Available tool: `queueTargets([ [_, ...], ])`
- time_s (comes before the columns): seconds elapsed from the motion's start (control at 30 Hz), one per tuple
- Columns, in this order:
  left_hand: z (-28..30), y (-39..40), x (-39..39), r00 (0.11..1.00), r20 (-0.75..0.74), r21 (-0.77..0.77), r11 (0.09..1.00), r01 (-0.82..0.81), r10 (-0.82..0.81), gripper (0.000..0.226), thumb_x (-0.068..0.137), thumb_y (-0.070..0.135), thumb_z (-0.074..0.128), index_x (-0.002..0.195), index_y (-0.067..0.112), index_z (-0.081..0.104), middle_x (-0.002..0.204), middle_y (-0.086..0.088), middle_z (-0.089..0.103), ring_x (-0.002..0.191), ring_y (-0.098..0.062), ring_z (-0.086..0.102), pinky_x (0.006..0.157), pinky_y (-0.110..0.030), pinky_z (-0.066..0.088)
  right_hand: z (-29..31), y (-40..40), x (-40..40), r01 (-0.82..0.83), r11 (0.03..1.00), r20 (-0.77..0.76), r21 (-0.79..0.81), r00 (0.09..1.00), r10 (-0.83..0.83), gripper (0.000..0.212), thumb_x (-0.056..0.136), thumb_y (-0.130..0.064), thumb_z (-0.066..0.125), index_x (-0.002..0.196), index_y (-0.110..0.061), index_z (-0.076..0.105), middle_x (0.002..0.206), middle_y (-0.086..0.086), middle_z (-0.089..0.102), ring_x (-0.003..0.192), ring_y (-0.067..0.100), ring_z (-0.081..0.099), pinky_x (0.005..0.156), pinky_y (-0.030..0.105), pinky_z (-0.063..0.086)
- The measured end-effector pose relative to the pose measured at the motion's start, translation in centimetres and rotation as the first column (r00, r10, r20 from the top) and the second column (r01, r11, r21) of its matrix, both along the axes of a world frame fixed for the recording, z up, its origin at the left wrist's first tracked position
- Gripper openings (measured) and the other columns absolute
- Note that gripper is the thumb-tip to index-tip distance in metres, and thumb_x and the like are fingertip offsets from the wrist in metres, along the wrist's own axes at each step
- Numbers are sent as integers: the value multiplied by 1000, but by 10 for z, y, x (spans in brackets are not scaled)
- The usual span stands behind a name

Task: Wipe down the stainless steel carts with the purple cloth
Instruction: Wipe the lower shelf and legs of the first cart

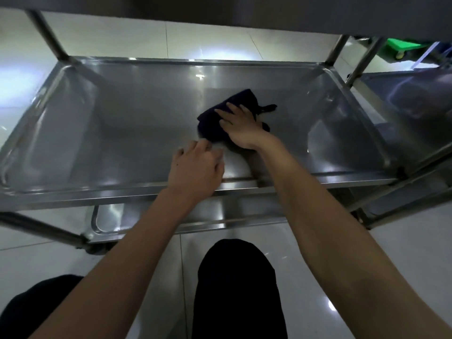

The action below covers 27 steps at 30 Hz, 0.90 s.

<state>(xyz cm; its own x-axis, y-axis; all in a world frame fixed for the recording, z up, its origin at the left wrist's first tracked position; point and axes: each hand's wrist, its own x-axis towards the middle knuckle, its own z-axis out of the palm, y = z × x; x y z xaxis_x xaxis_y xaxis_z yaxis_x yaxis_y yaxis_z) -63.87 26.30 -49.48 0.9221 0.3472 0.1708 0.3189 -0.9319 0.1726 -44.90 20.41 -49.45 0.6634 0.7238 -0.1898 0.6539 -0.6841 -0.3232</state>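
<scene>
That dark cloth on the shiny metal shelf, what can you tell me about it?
The cloth looks dark purple, almost black in this dim light, soft and bunched into a rough wad rather than spread flat. A thin strip or loop sticks out at its right side. It lies on the cart's middle shelf, right of centre. The right hand presses flat on it with straight fingers; the left hand rests nearby, not touching it.

An institutional service area, probably a commercial kitchen or similar back-of-house room. Evidence: stainless steel carts with tray-style shelves [122, 133] on tubular posts [49, 35]; a second cart [415, 99] parked just beside the first; a glossy pale tiled floor [220, 37]; a green wheeled dolly [401, 46] beyond.
</scene>
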Motion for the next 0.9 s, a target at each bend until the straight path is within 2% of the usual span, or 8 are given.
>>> queueTargets([
  [0.13,2,0,3,1000,10,-15,1000,-23,23,33,96,41,45,117,28,68,121,-2,56,112,-26,53,93,-42,45,0,4,-6,-29,999,23,44,999,28,48,106,-47,23,153,-47,24,167,-10,7,154,21,-1,121,55,2],
  [0.27,8,-9,10,996,-52,-30,997,-73,72,32,91,40,51,113,23,68,119,-5,56,112,-28,51,94,-46,45,1,-14,2,-20,998,46,62,999,18,48,105,-49,23,153,-45,26,167,-12,9,154,20,2,121,54,4],
  [0.37,12,-20,22,995,-62,-17,997,-81,80,34,86,30,56,118,20,63,123,-7,57,116,-31,50,95,-48,42,-1,-40,16,43,996,56,79,997,-47,48,105,-49,23,153,-44,27,167,-11,9,154,20,3,121,53,4],
  [0.43,15,-34,40,999,-31,-4,1000,9,-9,38,84,25,57,122,22,61,125,-5,57,118,-30,49,94,-46,42,-3,-63,31,92,992,62,83,993,-97,48,106,-49,23,153,-43,28,167,-11,10,154,20,4,121,53,5],
  [0.53,19,-65,71,993,3,-69,990,120,-120,39,87,31,52,124,24,63,127,-4,58,118,-28,49,90,-44,46,-4,-98,55,170,982,67,85,982,-176,48,106,-49,24,153,-42,29,167,-10,12,154,20,5,121,53,6],
  [0.7,12,-92,101,990,-128,-24,998,64,-67,30,90,38,52,110,20,66,121,-5,57,115,-31,48,93,-50,44,-8,-162,99,292,952,79,93,951,-299,49,106,-48,23,154,-38,29,167,-6,14,154,23,7,122,52,9],
  [0.9,7,-90,101,996,-58,-42,997,68,-71,35,99,42,41,114,26,69,126,2,58,119,-26,51,100,-49,42,-12,-226,143,454,881,73,134,882,-466,49,107,-47,25,154,-34,32,166,-3,17,153,25,9,123,51,7],
])
